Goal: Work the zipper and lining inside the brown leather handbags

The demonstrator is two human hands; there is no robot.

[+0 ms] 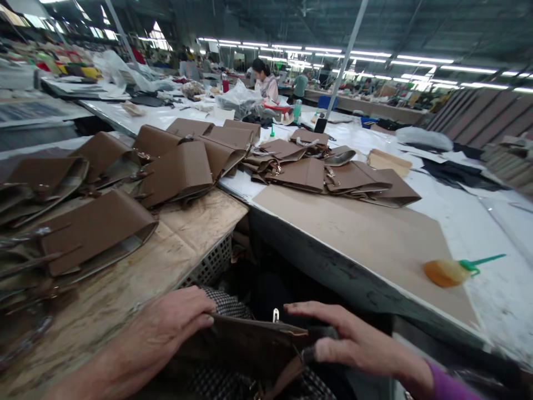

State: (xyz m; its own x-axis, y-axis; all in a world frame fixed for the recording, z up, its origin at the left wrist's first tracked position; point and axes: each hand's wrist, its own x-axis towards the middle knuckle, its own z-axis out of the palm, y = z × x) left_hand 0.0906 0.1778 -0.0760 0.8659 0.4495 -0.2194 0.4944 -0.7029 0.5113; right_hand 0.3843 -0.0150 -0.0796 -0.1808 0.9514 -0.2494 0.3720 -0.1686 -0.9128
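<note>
A brown leather bag with a small metal clasp on its top edge lies in my lap at the bottom of the view. My left hand clasps the bag's left end, thumb along the top edge. My right hand holds its right end, with fingers stretched over the top and thumb tucked under. A brown strap hangs from the bag beneath my right hand. A purple sleeve covers my right wrist.
Several brown bags lie on a worn board to my left. More brown bags are piled on the long white table. An orange glue bottle with a green nozzle lies on brown cardboard. Other people work further back.
</note>
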